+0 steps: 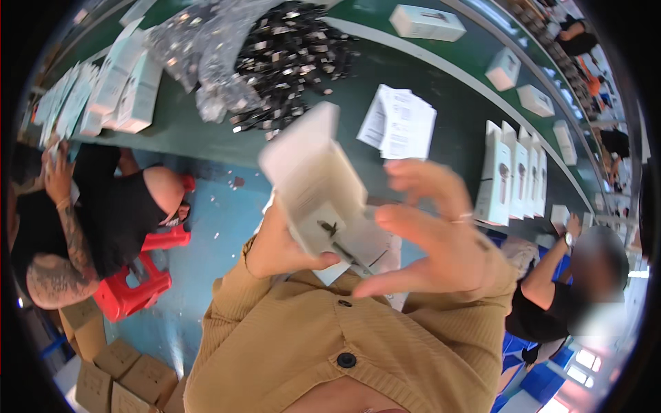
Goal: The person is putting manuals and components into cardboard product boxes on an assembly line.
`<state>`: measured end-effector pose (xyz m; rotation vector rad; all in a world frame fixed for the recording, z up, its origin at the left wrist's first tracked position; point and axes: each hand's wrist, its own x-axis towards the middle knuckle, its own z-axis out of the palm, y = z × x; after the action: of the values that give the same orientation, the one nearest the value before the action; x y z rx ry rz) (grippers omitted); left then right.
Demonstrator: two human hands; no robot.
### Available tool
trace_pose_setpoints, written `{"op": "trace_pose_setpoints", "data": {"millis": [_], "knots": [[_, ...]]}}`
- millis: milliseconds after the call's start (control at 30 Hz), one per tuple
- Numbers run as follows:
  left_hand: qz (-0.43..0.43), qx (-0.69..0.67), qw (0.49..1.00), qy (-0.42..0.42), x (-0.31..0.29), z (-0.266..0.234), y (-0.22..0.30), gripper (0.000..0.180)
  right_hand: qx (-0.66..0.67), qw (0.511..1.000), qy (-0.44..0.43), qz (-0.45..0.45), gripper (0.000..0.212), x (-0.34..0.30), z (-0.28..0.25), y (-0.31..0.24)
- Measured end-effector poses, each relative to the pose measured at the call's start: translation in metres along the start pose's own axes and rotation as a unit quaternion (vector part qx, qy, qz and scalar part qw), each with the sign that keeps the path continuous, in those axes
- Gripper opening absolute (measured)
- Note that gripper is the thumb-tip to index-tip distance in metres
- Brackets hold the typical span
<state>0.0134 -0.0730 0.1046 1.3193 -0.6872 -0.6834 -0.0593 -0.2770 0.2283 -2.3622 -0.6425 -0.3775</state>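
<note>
From where I stand, the left hand (277, 241) has its fingers curled round the open box (332, 173) before the worktop (458, 103), the right hand's (441, 241) spread wide, seemingly empty; a light, steady hold should spare its walls.

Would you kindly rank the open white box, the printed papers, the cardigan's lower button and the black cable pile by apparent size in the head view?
1. The open white box and the black cable pile: too alike to rank, the box being nearer the camera.
2. The printed papers.
3. The lower button.
</note>
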Motion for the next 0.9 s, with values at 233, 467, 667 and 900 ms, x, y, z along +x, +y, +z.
{"op": "trace_pose_setpoints", "data": {"millis": [233, 467, 667, 900], "knots": [[0.008, -0.21, 0.978, 0.017, 0.017, 0.054, 0.003, 0.123, -0.003, 0.961, 0.153, 0.231, 0.089, -0.08, 0.05, 0.013], [-0.03, 0.48, 0.843, 0.242, -0.026, -0.009, -0.039, 0.094, -0.452, 0.78, 0.05, 0.429, 0.06, -0.142, -0.035, 0.086], [-0.179, 0.301, 0.893, 0.282, -0.071, 0.012, -0.093, 0.11, -0.576, 0.718, 0.075, 0.382, 0.058, -0.138, -0.047, 0.107], [-0.192, 0.343, 0.886, 0.244, -0.048, 0.021, -0.096, 0.121, -0.335, 0.913, 0.138, 0.19, 0.049, -0.051, 0.024, 0.067]]}}
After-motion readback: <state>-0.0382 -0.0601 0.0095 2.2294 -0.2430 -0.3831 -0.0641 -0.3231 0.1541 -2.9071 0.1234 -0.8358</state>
